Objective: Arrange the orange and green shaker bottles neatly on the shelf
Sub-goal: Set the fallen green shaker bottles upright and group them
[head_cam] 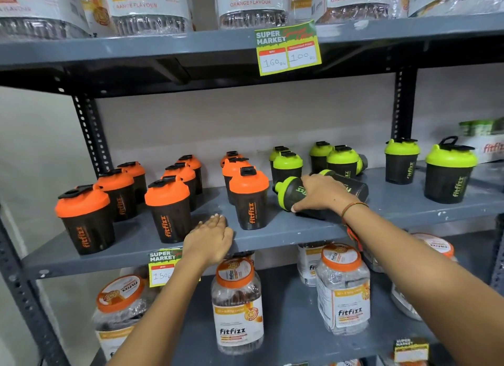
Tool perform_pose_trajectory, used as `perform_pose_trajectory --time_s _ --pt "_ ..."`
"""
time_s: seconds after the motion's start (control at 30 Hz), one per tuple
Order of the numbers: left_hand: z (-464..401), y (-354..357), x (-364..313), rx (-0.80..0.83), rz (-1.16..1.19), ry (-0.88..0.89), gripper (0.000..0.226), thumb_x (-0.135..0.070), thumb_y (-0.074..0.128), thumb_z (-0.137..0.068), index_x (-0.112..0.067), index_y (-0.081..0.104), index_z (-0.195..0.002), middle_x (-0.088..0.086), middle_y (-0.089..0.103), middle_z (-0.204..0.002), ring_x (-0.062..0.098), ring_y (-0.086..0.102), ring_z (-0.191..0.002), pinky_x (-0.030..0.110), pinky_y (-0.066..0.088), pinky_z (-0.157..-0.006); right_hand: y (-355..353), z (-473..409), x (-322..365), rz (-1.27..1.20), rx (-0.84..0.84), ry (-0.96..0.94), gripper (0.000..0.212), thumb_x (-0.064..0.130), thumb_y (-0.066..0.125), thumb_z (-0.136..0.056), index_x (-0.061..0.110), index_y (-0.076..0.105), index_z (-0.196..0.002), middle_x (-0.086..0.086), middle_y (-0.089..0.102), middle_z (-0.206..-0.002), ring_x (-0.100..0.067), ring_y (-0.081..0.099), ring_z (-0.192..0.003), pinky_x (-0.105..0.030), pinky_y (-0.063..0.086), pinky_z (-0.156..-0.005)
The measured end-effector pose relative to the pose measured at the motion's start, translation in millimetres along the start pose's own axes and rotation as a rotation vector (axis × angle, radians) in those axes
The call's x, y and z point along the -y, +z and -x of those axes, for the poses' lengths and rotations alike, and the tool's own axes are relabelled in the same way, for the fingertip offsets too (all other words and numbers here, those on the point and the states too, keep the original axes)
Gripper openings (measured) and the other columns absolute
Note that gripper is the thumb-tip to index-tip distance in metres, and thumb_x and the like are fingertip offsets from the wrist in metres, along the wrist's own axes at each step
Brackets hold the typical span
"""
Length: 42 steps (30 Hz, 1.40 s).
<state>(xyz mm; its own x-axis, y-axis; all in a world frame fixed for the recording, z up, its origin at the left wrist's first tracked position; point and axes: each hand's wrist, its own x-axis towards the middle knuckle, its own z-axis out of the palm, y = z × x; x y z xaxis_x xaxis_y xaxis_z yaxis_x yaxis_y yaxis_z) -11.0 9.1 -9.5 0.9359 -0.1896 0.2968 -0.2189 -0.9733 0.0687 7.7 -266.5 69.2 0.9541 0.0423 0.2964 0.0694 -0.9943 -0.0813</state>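
Several orange-lidded black shaker bottles [167, 210] stand in rows on the left half of the grey middle shelf [272, 232]. Several green-lidded shakers [287, 166] stand on the right half. One green-lidded shaker [287, 192] lies on its side near the shelf's middle, lid pointing left. My right hand [321, 192] rests on top of this lying bottle, fingers wrapped over it. A second lying green shaker [351, 185] is just behind it. My left hand [210, 240] lies flat on the shelf's front edge, fingers apart, holding nothing, between two orange shakers.
Large jars [237, 305] with orange lids fill the shelf below, and big tubs [147, 8] sit on the shelf above. Price tags [287, 49] hang from the shelf edges. A perforated upright post [90, 133] stands at the left. A white box [488, 147] sits at far right.
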Motion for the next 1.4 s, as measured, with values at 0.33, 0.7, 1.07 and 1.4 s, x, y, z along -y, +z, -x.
perform_pose_trajectory --time_s 0.33,0.7,1.07,1.4 --pt "1 0 1 0.001 0.002 0.005 0.057 -0.037 0.020 -0.099 -0.009 0.026 -0.148 0.010 0.023 -0.157 0.019 0.021 -0.145 0.037 0.016 -0.118 7 8 8 -0.771 -0.380 0.093 0.071 0.035 0.088 -0.060 0.012 0.058 -0.120 -0.009 0.058 -0.119 -0.025 0.053 -0.112 -0.032 0.044 -0.091" --pt "1 1 1 -0.013 0.000 0.000 0.056 -0.037 0.020 -0.099 -0.010 0.028 -0.148 0.008 0.024 -0.157 0.018 0.022 -0.144 0.037 0.017 -0.117 53 26 16 -1.012 -0.452 0.175 0.104 0.042 0.091 -0.057 0.013 0.035 -0.139 -0.006 0.044 -0.138 -0.020 0.041 -0.131 -0.035 0.040 -0.109" --pt "-2 4 1 -0.035 -0.007 0.002 0.056 -0.038 0.022 -0.099 -0.011 0.030 -0.147 0.009 0.027 -0.156 0.018 0.025 -0.143 0.037 0.018 -0.117 10 31 -34 -0.930 -0.900 0.084 0.043 0.048 0.060 -0.082 0.024 0.057 -0.118 -0.001 0.062 -0.102 -0.019 0.062 -0.090 -0.038 0.054 -0.080" --pt "-1 4 1 -0.031 0.000 0.002 0.056 -0.038 0.021 -0.099 -0.011 0.028 -0.148 0.008 0.025 -0.157 0.017 0.023 -0.144 0.036 0.017 -0.117 3 -17 -82 -0.030 0.027 0.206 0.086 0.066 0.075 -0.058 0.013 0.050 -0.121 -0.010 0.059 -0.128 -0.034 0.056 -0.119 -0.043 0.049 -0.090"
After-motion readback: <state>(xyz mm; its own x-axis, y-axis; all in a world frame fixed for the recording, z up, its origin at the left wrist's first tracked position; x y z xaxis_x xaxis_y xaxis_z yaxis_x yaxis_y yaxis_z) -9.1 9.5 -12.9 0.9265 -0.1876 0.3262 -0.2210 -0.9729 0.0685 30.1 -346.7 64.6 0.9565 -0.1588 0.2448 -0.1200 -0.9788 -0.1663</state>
